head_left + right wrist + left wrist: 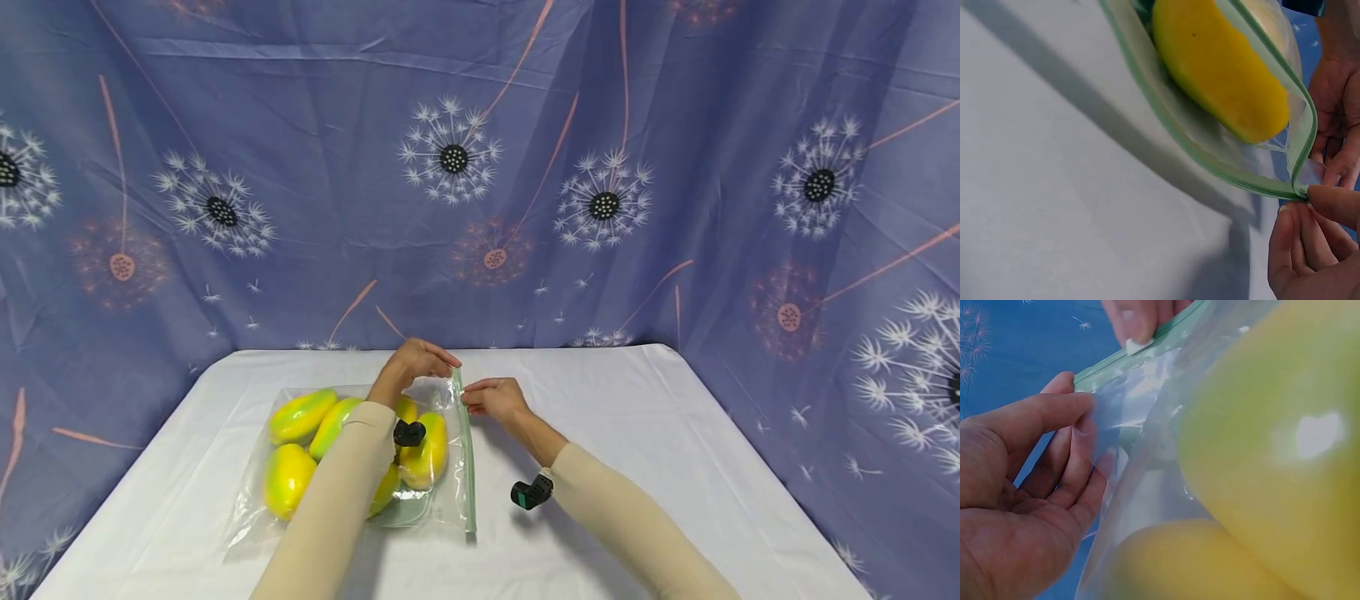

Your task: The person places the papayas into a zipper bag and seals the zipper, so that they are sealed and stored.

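A clear slider zip bag [243, 533] lies on the table with several yellow-green mangoes [424, 454] inside. Its green zip strip [468, 467] runs along the right side. At the far corner, my left hand [420, 360] pinches the bag's edge between thumb and fingers. My right hand [498, 398] grips the white slider [1138, 346] on the strip, close to that corner. The right wrist view shows the bag's mouth [1147, 94] parted, with one mango [1222, 69] just inside it. My left forearm hides part of the bag and some fruit.
A white cloth [637, 433] covers the table, stretching out to the right of the bag. Behind it and on both sides hangs a blue curtain [337, 167] with a dandelion print. Small black cameras [531, 493] sit on both wrists.
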{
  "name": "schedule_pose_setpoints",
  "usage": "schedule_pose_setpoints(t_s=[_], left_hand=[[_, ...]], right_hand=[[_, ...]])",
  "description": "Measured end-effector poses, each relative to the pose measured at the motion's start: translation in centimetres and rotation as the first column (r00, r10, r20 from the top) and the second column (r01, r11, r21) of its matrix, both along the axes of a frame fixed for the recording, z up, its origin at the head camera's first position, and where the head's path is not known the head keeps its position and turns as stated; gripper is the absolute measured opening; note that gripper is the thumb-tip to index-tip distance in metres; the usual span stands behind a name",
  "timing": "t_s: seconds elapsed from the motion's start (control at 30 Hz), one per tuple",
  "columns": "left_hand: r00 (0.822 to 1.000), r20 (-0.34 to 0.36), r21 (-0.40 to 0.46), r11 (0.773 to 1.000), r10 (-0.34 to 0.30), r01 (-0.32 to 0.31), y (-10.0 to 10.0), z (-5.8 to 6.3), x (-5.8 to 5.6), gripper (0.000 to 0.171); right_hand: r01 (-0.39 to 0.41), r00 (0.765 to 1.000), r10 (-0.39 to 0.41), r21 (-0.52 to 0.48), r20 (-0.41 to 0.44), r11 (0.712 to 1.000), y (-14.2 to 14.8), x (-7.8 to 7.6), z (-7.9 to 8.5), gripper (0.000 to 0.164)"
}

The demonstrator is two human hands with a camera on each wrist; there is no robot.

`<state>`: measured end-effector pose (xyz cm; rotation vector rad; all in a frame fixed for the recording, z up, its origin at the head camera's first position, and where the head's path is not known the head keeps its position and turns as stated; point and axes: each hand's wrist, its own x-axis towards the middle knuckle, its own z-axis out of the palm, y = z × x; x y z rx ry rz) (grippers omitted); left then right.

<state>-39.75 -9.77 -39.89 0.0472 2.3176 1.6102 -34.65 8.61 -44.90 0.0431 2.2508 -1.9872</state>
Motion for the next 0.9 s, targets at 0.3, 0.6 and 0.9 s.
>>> schedule_pose_setpoints(t_s=[0.3,0.6,0.9], left_hand=[[0.999,-0.039,-0.075,0.997,0.023,-0.026,-0.1,0.4,0.2,0.023],[0.998,-0.054,-0.085,0.995,0.040,-0.044,-0.4,0.7,0.3,0.021],[0.996,-0.074,-0.083,0.995,0.052,-0.058,-0.8,0.9,0.3,0.022]], right_hand=[[-0.061,0.998,0.059,0.047,0.026,0.997,0.6,1.5,-0.3,0.022],[-0.167,0.985,0.162,0.098,0.057,0.981,1.4,3.2,-0.2,0.020],[-0.311,0.946,0.294,0.125,0.139,0.942,2.3,5.9,0.1,0.016]])
